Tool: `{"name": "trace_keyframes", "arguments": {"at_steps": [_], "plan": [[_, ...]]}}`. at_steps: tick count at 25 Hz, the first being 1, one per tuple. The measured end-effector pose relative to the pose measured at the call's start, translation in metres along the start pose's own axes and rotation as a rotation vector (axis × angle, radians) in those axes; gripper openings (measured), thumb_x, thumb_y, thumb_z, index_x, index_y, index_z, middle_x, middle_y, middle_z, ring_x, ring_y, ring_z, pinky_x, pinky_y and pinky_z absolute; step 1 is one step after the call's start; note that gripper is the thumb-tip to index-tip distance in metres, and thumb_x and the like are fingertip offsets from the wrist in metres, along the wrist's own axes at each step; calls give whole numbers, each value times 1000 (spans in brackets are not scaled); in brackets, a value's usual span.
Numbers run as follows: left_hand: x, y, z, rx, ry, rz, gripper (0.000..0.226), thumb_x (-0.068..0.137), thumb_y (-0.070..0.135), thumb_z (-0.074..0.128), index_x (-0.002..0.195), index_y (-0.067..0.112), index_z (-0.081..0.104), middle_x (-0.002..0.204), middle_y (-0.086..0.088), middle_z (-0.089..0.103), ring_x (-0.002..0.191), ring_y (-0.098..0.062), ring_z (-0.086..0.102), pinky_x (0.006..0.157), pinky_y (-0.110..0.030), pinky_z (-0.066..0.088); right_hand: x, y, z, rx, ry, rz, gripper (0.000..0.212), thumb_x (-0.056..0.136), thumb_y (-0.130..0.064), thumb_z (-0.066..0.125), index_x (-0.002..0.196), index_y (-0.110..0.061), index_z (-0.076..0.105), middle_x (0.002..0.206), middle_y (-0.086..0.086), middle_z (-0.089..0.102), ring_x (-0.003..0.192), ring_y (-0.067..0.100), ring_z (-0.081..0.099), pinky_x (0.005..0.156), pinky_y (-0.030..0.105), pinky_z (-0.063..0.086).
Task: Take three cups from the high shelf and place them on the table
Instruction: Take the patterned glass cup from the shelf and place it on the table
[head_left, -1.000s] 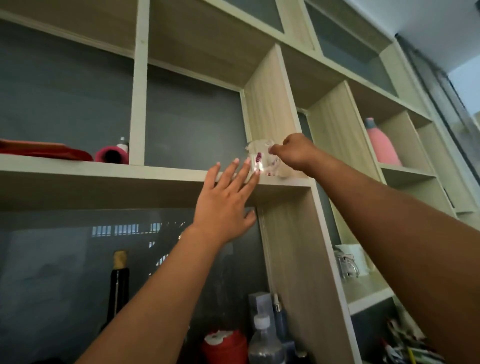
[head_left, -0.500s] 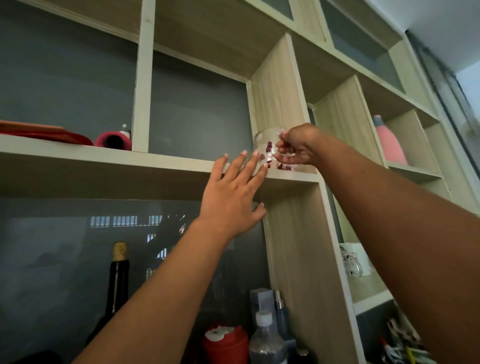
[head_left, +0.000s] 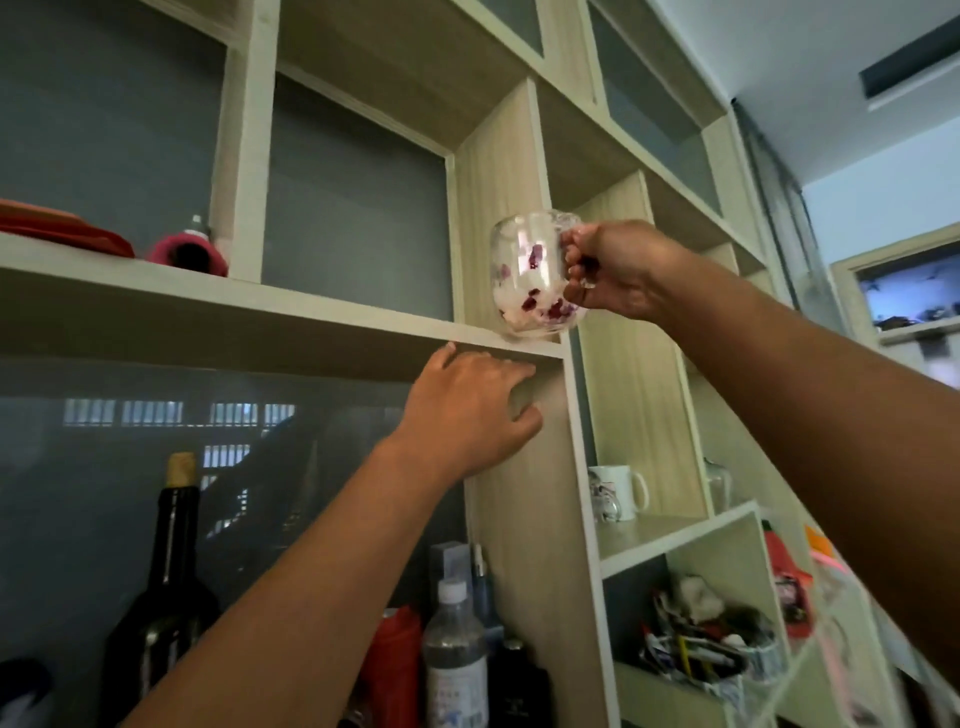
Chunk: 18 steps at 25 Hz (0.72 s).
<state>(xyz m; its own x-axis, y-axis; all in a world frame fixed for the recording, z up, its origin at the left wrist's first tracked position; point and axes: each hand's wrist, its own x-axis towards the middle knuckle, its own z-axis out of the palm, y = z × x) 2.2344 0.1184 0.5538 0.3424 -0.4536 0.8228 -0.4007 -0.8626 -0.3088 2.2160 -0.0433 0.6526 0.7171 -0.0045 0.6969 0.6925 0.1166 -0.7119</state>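
A clear glass cup (head_left: 530, 280) with purple-red flower marks hangs just off the front right corner of the high shelf (head_left: 291, 312). My right hand (head_left: 618, 270) is shut on its handle, holding it upright. My left hand (head_left: 467, 410) sits just below the shelf's front edge, fingers curled against the underside beside the upright panel, holding nothing. On a lower shelf to the right stand a white mug (head_left: 618, 491) and a clear glass cup (head_left: 719, 480).
A red item (head_left: 67, 231) and a pink roll (head_left: 187, 254) lie on the high shelf's left part. Below stand a dark corked wine bottle (head_left: 174, 587), a plastic bottle (head_left: 454, 660) and a red container (head_left: 392, 665). A basket of clutter (head_left: 711, 644) fills the lower right compartment.
My right hand has lifted the glass cup off the shelf and drawn it outward. My left hand has dropped from open in front of the shelf to curled under its edge.
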Motion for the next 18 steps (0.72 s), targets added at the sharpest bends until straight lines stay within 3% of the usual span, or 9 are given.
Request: {"name": "trace_keyframes", "arguments": {"at_steps": [3, 6, 11, 18], "plan": [[-21, 29, 7, -142, -56, -22, 47, 89, 48, 43, 131, 28, 47, 132, -1, 57, 122, -20, 47, 110, -41, 22, -40, -5, -18, -19, 28, 4, 33, 95, -2, 29, 72, -14, 49, 61, 0, 40, 53, 8, 33, 52, 20, 32], [-50, 63, 15, -311, -58, -1, 42, 88, 47, 46, 126, 30, 52, 123, 0, 63, 112, -22, 53, 97, -38, 35, -85, 2, -39, -25, 55, 28, 30, 93, -2, 29, 75, -14, 50, 61, 0, 40, 53, 9, 35, 50, 20, 34], [-114, 128, 32, -603, -104, 56, 39, 86, 47, 50, 120, 30, 59, 113, -1, 68, 101, -22, 59, 84, -29, 41, -181, 36, -74, -54, 101, 85, 33, 95, -8, 32, 70, -18, 52, 57, -3, 46, 51, 9, 40, 51, 20, 38], [-209, 232, 51, -876, -401, 106, 41, 83, 55, 47, 120, 38, 55, 116, 7, 67, 105, -16, 60, 83, -31, 49, -357, 62, -114, -137, 235, 217, 32, 97, -19, 39, 74, -20, 62, 66, 0, 48, 59, 11, 47, 56, 23, 49]]}}
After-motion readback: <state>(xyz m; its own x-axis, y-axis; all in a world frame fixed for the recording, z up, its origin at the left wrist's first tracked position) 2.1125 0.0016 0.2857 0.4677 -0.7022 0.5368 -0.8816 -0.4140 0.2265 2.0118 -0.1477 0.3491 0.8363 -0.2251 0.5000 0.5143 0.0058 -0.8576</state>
